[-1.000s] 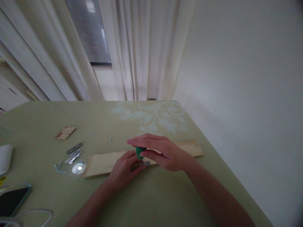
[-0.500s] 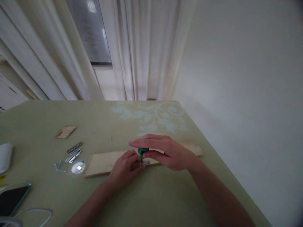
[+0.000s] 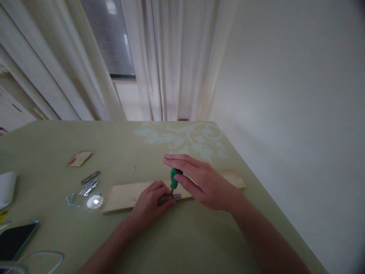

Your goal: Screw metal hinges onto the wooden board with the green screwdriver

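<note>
A light wooden board (image 3: 122, 194) lies lengthwise across the table. At its front edge sits a small metal plate that looks like a hinge (image 3: 177, 196). My left hand (image 3: 151, 199) rests over the board, its fingers closed around the left end of this piece and steadying it; the fingertips hide part of it. A green-handled screwdriver (image 3: 174, 178) stands nearly upright, its tip down at the metal piece. My right hand (image 3: 202, 180) has the handle between thumb and fingers, with the fingers stretched out above its top. Whether a screw sits under the tip is too small to tell.
Left of the board lie a round clear container (image 3: 94, 201), several screws (image 3: 72, 200) and loose metal plates (image 3: 89, 186). Farther back are a small wooden piece (image 3: 79, 159) and two single screws (image 3: 134, 167). A phone (image 3: 17, 239) and white cable (image 3: 42, 252) occupy the near left.
My right hand has risen slightly and opened its grip a little, so more of the screwdriver's handle and shaft shows. My left hand stays in place on the board.
</note>
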The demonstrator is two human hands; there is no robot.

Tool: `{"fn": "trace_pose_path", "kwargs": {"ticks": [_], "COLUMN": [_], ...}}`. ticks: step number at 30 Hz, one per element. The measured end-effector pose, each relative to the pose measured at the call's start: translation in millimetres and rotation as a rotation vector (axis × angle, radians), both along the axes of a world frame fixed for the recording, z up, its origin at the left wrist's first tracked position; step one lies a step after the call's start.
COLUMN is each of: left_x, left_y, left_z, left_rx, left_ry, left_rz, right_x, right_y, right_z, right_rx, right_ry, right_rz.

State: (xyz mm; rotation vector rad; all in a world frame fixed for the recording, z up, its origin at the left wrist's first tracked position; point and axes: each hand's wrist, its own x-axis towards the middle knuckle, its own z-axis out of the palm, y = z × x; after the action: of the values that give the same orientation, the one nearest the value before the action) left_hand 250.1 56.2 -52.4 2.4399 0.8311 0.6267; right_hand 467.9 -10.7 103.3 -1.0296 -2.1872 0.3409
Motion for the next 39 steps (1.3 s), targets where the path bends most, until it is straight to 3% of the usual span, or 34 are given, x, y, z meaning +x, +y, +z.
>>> {"fn": "trace_pose_path", "kwargs": {"ticks": [2,4,9,11,13,17,19,21,23,26,28,30,35,37,39], "left_x": [0,0,0,1,1,2,3,3,3,3,4,4,4,4,4], "left_y": [0,0,-1,-1,-1,0,0,0,0,0,0,0,1,2,2], "left_z": [0.7,-0.3,-3.1,-2.1,-0.1,2.9,3.2,3.2,3.6,5.2,6.2,6.2,1.4,-0.5,-0.9], "left_rx": [-0.001,-0.005,-0.01,-0.011,-0.01,-0.003,-0.007,-0.01,-0.011,-0.015,-0.011,-0.003,0.007,0.004,-0.011], "left_ry": [-0.003,-0.014,-0.033,-0.034,-0.03,-0.019,-0.014,-0.016,-0.027,-0.028,-0.019,-0.012,-0.012,-0.017,-0.014], "left_rz": [-0.001,-0.002,0.015,0.015,0.01,0.008,0.009,0.007,0.004,-0.005,-0.015,-0.016,-0.004,-0.005,-0.018], "right_x": [7,9,-6,-10,-9,1,0,-6,-17,-32,-36,-34,-26,-31,-41], "right_y": [1,4,6,7,10,20,27,32,35,37,38,40,44,43,42], "right_z": [4.9,2.1,-20.8,-21.4,-11.5,25.4,40.3,47.9,49.6,49.8,53.3,59.8,74.2,75.1,75.2], "right_rx": [-0.073,-0.045,0.364,0.434,0.357,0.097,0.081,0.093,0.074,-0.011,-0.052,-0.026,0.215,0.157,-0.037], "right_ry": [0.022,0.024,-0.153,-0.282,-0.412,-0.619,-0.727,-0.827,-0.916,-0.993,-1.022,-1.074,-1.254,-1.298,-1.311], "right_rz": [0.082,0.098,-0.227,-0.312,-0.264,0.013,0.15,0.19,0.072,-0.219,-0.285,-0.163,0.45,0.443,0.25]}}
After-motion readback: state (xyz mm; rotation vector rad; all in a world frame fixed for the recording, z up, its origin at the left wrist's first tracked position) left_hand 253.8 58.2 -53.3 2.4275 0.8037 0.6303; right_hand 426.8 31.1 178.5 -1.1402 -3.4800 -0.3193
